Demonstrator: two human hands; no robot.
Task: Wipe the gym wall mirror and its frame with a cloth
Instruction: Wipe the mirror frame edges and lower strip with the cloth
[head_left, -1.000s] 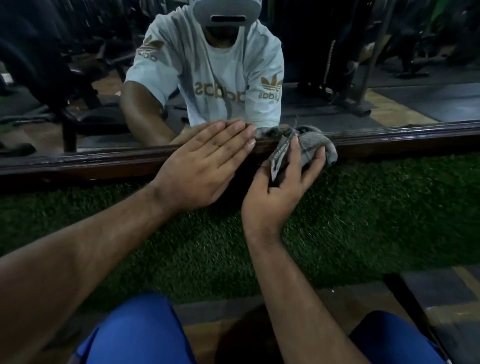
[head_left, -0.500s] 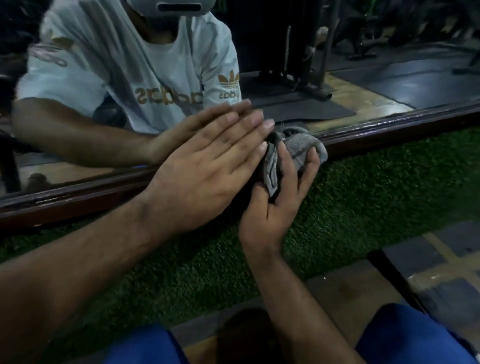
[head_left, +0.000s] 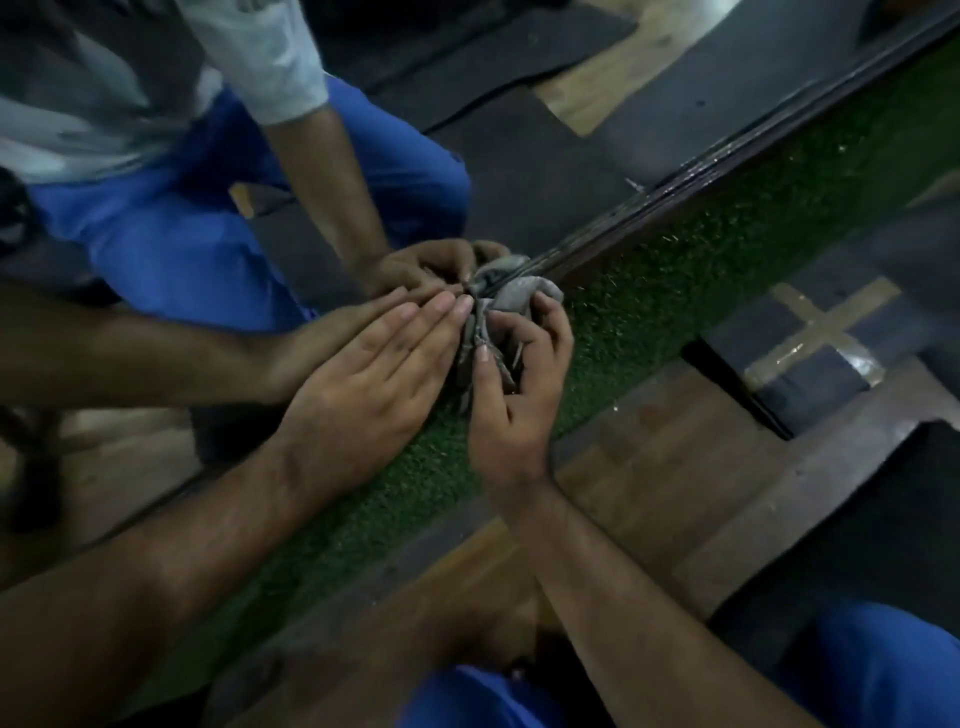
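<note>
Gym floor, green artificial turf (head_left: 675, 270), dark rubber mats (head_left: 810, 384), framed wall mirror (head_left: 519, 171)

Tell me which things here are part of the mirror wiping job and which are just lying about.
Part of the job:
grey cloth, gripped in the right hand
left hand, fingers flat beside the cloth
dark wooden mirror frame
mirror glass

Just there:
green turf strip
taped cross on the floor mat
wooden floor
</note>
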